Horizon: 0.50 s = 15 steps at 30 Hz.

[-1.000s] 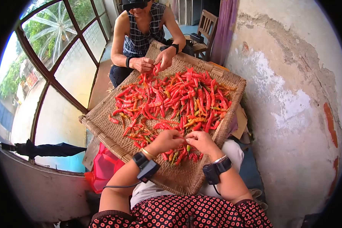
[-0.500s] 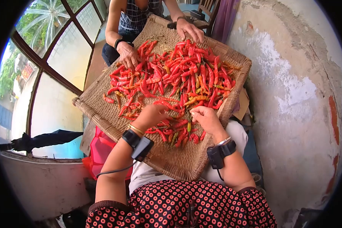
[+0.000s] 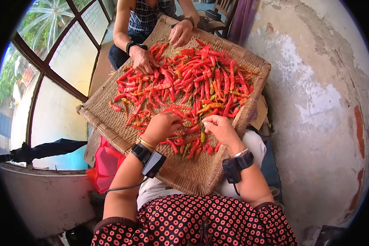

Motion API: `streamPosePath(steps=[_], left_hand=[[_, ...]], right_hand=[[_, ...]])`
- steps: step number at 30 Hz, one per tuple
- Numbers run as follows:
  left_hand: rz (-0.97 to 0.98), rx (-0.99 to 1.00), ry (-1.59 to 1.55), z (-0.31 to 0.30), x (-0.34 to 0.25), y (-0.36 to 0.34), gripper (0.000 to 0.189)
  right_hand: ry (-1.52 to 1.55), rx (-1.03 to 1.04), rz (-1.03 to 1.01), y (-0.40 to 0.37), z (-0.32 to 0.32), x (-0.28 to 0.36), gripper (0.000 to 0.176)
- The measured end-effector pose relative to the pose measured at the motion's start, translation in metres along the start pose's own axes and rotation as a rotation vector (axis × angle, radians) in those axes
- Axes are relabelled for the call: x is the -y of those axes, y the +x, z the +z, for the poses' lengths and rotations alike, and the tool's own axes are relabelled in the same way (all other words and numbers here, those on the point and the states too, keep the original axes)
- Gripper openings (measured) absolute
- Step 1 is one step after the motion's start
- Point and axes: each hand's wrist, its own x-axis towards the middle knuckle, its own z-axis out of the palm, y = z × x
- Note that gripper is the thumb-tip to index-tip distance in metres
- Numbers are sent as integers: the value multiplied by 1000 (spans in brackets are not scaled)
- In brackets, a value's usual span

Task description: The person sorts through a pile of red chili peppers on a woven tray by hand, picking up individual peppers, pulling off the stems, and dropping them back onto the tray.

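A heap of red chili peppers (image 3: 188, 74), some orange or yellow-green, lies on a woven tray (image 3: 184, 172) across my lap. My left hand (image 3: 162, 128) is over the near part of the heap, fingers curled together; what they hold is hidden. To its right, my right hand (image 3: 222, 130) has thumb and forefinger pinched, and I cannot tell what is between them. Right under these fingertips sits a yellow-green chili pepper (image 3: 202, 136). A red chili pepper (image 3: 192, 130) shows between my two hands. Smaller red chilies (image 3: 192, 148) lie nearer to me.
Opposite me, a person has one hand (image 3: 142, 60) on the heap's far left and the other (image 3: 181, 33) above the tray's far edge. A rough wall (image 3: 315, 123) stands at right. A folded black umbrella (image 3: 49, 151) and red bag (image 3: 106, 164) are at left.
The other person's hand on the right side has drawn left, from over the heap's far edge, and its fingers have closed. My two hands stay almost in place, fingers still pinched.
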Motion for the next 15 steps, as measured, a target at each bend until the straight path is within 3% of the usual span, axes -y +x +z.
streamPosePath(steps=[2,4,6,8,14,15], left_hand=[[0,-56,-119,-6,-10,-1,18],[-227,-35,-553,-8,-17,-2,17],[-239,-127,-720,-7,-22,-2,16],[-397,-138,-1103,-17,-28,-1,8],[-362,-47,-1325,-13,-27,-5,6],[-365,22,-1309,-11,-32,-6,6]], right_hand=[[3,23,-5,1,1,0,16],[-57,99,-6,1,1,-2,17],[-66,109,-13,-1,1,0,19],[-157,105,14,0,0,2,19],[-7,277,4,-6,3,16,33],[4,215,-116,-6,5,14,34]])
